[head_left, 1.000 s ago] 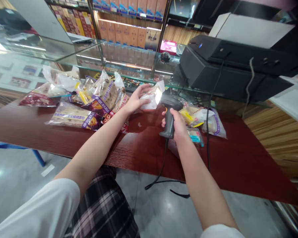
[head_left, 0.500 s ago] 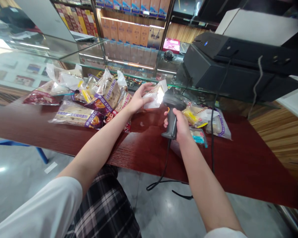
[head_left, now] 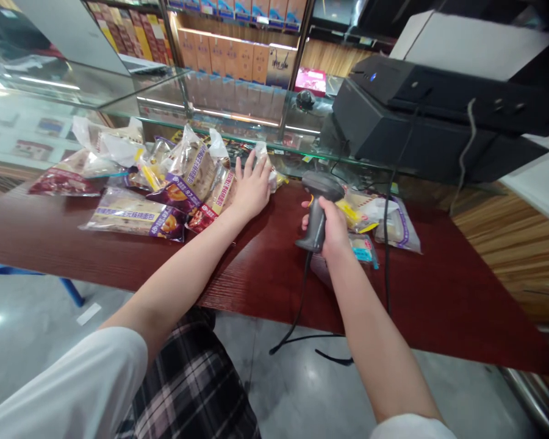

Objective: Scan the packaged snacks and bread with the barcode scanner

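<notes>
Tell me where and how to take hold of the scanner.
Best by the handle, from the right, fingers wrapped around it, as the right hand has it: it stands nearly upright, slimmer than the wide head above. The cable leaves its bottom end, so probably keep off that.

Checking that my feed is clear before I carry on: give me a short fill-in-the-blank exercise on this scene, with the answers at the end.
1. The right hand grips a handheld ____.
2. Most of the bread packages lie in the ____ half of the picture.
3. The person's sleeves are ____.
4. The slanting leg below the tabletop is ____.

Missing words: scanner; left; white; blue.
</notes>
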The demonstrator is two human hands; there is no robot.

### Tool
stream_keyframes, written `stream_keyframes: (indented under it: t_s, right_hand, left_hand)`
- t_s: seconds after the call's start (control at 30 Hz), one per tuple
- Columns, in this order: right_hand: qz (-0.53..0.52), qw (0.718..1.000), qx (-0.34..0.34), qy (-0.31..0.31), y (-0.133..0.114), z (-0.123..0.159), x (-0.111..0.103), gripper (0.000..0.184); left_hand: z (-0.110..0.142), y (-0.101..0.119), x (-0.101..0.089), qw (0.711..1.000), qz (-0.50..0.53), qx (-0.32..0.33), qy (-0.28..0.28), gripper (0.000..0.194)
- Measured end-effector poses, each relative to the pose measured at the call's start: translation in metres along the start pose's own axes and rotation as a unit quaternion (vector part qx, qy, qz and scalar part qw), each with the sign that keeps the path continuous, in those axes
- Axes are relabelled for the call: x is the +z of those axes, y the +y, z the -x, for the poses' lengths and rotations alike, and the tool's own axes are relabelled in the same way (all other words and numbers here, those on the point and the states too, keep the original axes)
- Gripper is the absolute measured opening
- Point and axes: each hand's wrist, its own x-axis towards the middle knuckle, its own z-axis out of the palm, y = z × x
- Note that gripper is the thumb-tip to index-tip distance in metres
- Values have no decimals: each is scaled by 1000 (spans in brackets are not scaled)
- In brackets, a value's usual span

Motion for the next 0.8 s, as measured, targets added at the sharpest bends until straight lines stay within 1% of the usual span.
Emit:
stream_keyframes:
  t_s: [0.1,0.17,0.3,0.4,0.47,0.53,0.6,0.73,0.8]
  right_hand:
    - [-9,1000,-3,13,0,-3,-3,24]
    - [-14,1000,-4,20,1,-6,-5,24]
    - [-11,1000,-10,24,-2,-12,-14,27]
    - [12,999,-31,24,-7,-14,-21,30]
    - [35,996,-66,42,-12,-15,-27,29]
    - [56,988,-118,80,-16,-19,-35,28]
    - [74,975,-170,120,-18,-25,-44,26]
    - [113,943,-266,164,-19,-38,-63,25]
    - [137,931,-280,188,-19,-43,-69,27]
  left_hand:
    - [3,4,-1,999,-42,-8,6,39]
    - [5,5,-2,998,-56,11,-1,39]
    - [7,7,-5,995,-66,67,-32,36]
    - [8,10,-6,995,-62,64,-38,35]
    - [9,11,-7,996,-59,56,-38,35]
    - [9,11,-7,996,-58,53,-43,37]
    - [9,11,-6,996,-55,52,-52,40]
    - [9,10,-6,996,-35,48,-67,44]
    - [9,10,-5,996,-29,44,-72,45]
